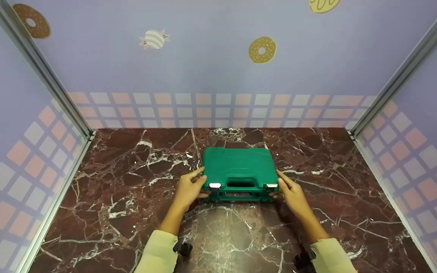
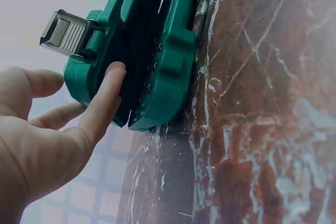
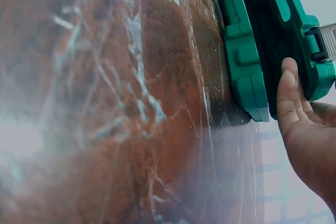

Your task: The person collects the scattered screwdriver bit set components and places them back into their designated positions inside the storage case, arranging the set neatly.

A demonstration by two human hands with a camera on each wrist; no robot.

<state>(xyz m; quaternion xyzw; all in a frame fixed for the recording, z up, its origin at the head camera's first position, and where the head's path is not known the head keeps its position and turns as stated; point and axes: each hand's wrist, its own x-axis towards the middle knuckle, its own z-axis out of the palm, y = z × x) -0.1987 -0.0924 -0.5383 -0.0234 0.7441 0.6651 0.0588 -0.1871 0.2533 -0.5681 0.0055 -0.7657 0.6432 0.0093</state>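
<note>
A green plastic tool case point(image 1: 240, 163) sits on the marbled table with its lid point(image 2: 84, 80) raised a little, leaving a narrow gap above the base point(image 2: 170, 72). Two metal latches point(image 1: 214, 185) on the front edge stand flipped up. At the lid's front left corner my left hand point(image 1: 189, 188) pinches it, fingers under the rim and thumb outside. My right hand point(image 1: 292, 193) grips the front right corner likewise, with fingertips point(image 3: 289, 66) inside the gap. What lies inside the case is mostly hidden; a few small round metallic ends show along the base's edge.
Dark red marbled tabletop point(image 1: 127, 197) with white veins surrounds the case. Behind it stands a lilac wall point(image 1: 203, 72) with printed doughnuts and checks, and similar panels point(image 1: 25, 159) close off both sides.
</note>
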